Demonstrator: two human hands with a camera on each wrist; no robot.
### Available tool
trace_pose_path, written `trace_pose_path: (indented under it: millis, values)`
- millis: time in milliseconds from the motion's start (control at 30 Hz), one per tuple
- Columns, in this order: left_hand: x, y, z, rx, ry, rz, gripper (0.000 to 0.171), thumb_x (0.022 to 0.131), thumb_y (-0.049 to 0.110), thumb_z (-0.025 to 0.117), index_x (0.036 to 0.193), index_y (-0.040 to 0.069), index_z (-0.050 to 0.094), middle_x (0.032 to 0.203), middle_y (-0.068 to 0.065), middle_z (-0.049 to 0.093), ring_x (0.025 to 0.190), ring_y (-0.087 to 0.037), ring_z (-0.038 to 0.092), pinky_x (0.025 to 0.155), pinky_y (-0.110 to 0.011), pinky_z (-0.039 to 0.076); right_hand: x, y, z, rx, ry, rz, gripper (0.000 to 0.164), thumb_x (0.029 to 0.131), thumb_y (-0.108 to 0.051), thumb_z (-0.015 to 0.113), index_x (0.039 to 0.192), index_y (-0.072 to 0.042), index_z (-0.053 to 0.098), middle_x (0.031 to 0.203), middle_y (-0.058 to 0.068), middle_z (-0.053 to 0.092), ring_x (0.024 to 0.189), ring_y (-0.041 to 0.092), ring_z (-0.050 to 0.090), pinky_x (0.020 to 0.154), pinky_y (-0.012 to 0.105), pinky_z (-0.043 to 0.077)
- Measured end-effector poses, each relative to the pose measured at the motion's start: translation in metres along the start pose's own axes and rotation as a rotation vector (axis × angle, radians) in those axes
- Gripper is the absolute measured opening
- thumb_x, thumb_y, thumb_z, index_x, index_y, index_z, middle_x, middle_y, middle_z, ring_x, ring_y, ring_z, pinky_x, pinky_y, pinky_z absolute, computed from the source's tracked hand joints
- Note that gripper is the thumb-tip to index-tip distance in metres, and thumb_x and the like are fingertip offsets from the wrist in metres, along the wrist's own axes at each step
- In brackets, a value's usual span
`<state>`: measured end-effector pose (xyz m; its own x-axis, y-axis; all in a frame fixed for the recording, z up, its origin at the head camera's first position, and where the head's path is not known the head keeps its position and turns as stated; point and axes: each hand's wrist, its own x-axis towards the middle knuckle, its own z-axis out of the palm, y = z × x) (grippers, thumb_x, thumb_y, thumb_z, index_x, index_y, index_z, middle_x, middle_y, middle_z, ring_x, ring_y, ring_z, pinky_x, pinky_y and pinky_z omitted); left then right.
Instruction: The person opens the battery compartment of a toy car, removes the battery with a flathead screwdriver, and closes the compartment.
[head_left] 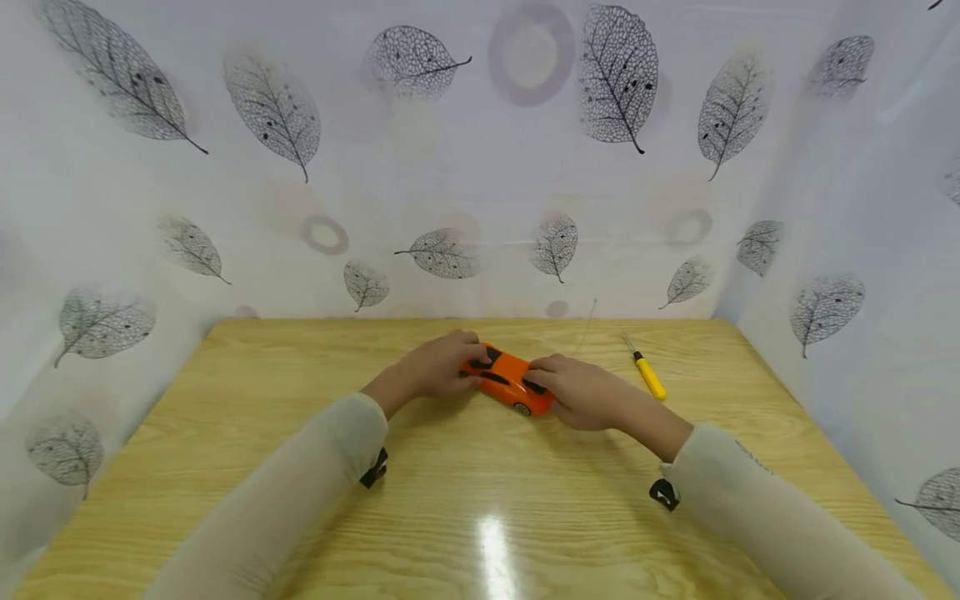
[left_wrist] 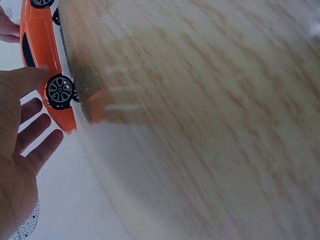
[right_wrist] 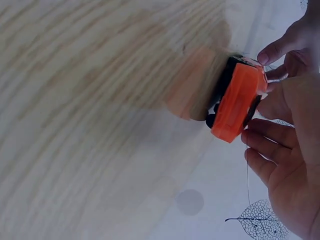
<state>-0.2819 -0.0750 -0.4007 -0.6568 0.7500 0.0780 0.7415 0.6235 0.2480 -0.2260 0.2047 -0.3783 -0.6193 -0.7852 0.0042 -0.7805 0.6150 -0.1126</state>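
Orange toy car (head_left: 512, 379): just below centre of the head view, set aslant on the wood-grain table (head_left: 480, 483), its wheels towards the surface. Your left hand (head_left: 444, 364) has the car's upper-left end, thumb on one side and fingers over the dark window, parted about as wide as the body. In the left wrist view that thumb lies against the orange flank, just beside a spoked wheel (left_wrist: 60, 91); the other fingers are spread, with gaps between them. Your right hand (head_left: 588, 393) holds the lower-right end, fingers bent over the other window; how hard either hand presses, you cannot tell from here. The right wrist view puts the car right of centre, both hands touching it. Yellow-handled screwdriver (head_left: 649, 378) lies right of centre, near your right hand, tip towards the top of the frame. Leaf-printed curtain (head_left: 480, 167) behind.
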Motion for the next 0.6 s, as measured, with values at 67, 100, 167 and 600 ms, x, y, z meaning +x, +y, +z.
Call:
trace_pose_path:
  millis: [67, 100, 167, 600]
  values:
    - [0.001, -0.001, 0.001, 0.004, 0.007, 0.005, 0.027, 0.098, 0.027, 0.072, 0.122, 0.014, 0.069, 0.121, -0.006, 0.060, 0.111, -0.023, 0.056, 0.098, -0.039, 0.053, 0.001, 0.000, 0.003, -0.006, 0.032, -0.013, 0.044, 0.097, -0.005, 0.058, 0.141, -0.003, 0.058, 0.139, 0.017, 0.058, 0.128, 0.034, 0.057, 0.104, 0.047, 0.053]
    - [0.001, -0.002, 0.002, 0.004, 0.010, 0.008, 0.028, 0.098, 0.028, 0.071, 0.122, 0.014, 0.068, 0.125, -0.006, 0.060, 0.115, -0.024, 0.056, 0.101, -0.039, 0.052, 0.001, 0.000, 0.004, -0.011, 0.048, -0.022, 0.042, 0.098, -0.008, 0.059, 0.141, -0.003, 0.059, 0.139, 0.017, 0.059, 0.127, 0.033, 0.057, 0.103, 0.047, 0.053]
    - [0.001, -0.003, 0.003, 0.005, 0.014, 0.010, 0.029, 0.098, 0.028, 0.071, 0.122, 0.014, 0.068, 0.131, -0.007, 0.059, 0.121, -0.025, 0.055, 0.105, -0.039, 0.051, 0.003, 0.000, 0.007, -0.030, 0.070, -0.040, 0.042, 0.100, -0.016, 0.062, 0.140, -0.003, 0.059, 0.137, 0.016, 0.060, 0.125, 0.033, 0.058, 0.102, 0.046, 0.054]
    - [-0.003, 0.000, 0.006, -0.022, 0.037, 0.002, 0.028, 0.095, 0.028, 0.076, 0.117, 0.011, 0.070, 0.115, -0.004, 0.062, 0.107, -0.020, 0.058, 0.099, -0.038, 0.052, 0.005, -0.006, 0.008, -0.057, 0.071, -0.025, 0.049, 0.094, -0.021, 0.075, 0.138, -0.002, 0.060, 0.138, 0.017, 0.058, 0.126, 0.035, 0.057, 0.104, 0.048, 0.052]
